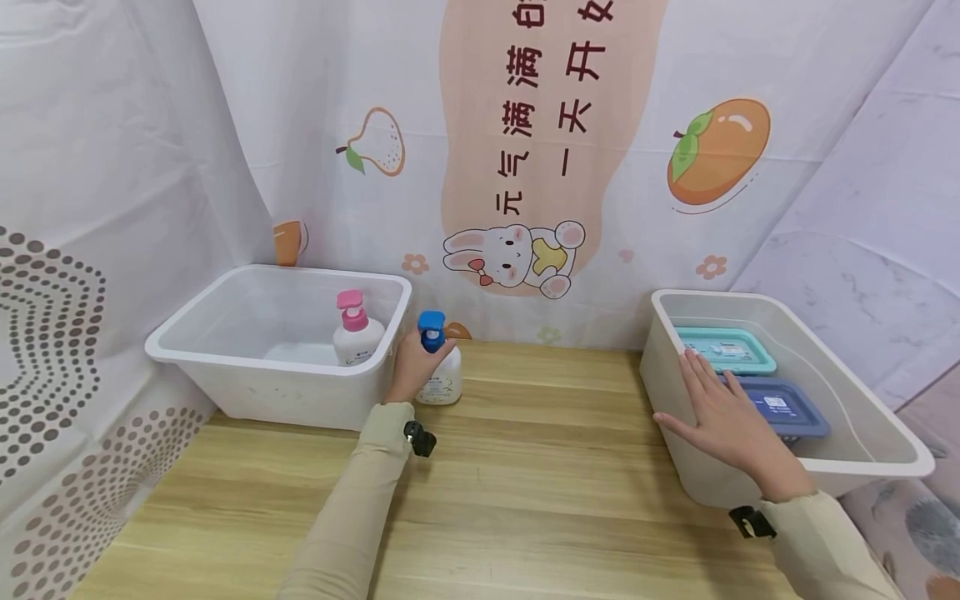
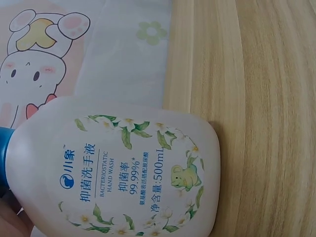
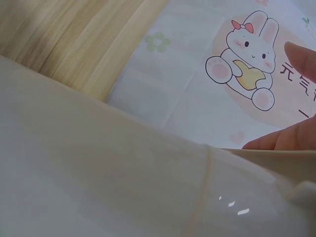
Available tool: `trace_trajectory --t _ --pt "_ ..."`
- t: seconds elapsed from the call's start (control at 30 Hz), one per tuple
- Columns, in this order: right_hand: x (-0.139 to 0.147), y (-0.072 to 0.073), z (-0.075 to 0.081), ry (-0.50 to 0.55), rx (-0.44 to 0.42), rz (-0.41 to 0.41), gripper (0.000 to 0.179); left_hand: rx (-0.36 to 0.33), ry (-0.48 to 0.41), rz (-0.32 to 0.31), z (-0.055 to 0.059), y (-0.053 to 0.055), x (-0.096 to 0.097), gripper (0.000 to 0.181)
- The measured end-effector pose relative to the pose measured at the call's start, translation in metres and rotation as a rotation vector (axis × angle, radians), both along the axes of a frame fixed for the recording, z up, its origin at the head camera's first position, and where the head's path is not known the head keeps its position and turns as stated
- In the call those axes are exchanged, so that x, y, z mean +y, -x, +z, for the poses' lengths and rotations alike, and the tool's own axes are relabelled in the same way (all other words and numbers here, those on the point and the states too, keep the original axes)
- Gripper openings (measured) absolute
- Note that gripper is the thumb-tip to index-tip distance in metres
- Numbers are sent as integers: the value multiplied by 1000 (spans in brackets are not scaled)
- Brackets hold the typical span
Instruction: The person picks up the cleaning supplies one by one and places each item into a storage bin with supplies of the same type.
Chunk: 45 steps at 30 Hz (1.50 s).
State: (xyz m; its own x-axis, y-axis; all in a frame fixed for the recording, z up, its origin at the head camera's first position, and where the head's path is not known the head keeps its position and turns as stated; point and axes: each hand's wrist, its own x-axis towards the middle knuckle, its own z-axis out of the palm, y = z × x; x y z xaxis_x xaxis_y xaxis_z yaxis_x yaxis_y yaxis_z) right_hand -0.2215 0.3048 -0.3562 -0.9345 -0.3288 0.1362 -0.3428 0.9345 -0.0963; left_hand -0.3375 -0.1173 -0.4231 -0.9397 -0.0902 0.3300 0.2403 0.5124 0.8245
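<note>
A white hand wash bottle (image 1: pixel 442 385) with a blue pump top is upright, right beside the left bin, its base at the wooden table. My left hand (image 1: pixel 411 367) grips it around the neck, just under the pump. Its flowered front label (image 2: pixel 123 173) fills much of the left wrist view. On the other side, my right hand (image 1: pixel 722 418) lies with straight fingers over the near left rim of the right bin (image 1: pixel 667 417). Below those fingers sit a teal lidded box (image 1: pixel 731 348) and a blue lidded box (image 1: pixel 787 408), the latter partly hidden by the hand.
The white left bin (image 1: pixel 262 387) holds a second bottle (image 1: pixel 356 340) with a pink pump. A printed cloth (image 1: pixel 547 142) hangs behind the wooden table (image 1: pixel 540 483), and more cloth closes off both sides.
</note>
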Motion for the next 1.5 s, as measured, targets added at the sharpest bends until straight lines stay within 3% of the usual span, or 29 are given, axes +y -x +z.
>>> trace_trajectory --t 0.33,1.0,1.23,1.5 --pt "0 0 -1 0 4 3 96 -61 -60 -22 -6 8 -3 51" --pt "-1 0 -1 14 2 2 96 -25 -145 -159 -14 24 -9 44" --pt "-1 0 -1 6 7 1 97 26 -121 -181 -17 29 -9 46" --pt "0 0 -2 22 27 5 96 -2 -85 -194 -10 27 -10 56"
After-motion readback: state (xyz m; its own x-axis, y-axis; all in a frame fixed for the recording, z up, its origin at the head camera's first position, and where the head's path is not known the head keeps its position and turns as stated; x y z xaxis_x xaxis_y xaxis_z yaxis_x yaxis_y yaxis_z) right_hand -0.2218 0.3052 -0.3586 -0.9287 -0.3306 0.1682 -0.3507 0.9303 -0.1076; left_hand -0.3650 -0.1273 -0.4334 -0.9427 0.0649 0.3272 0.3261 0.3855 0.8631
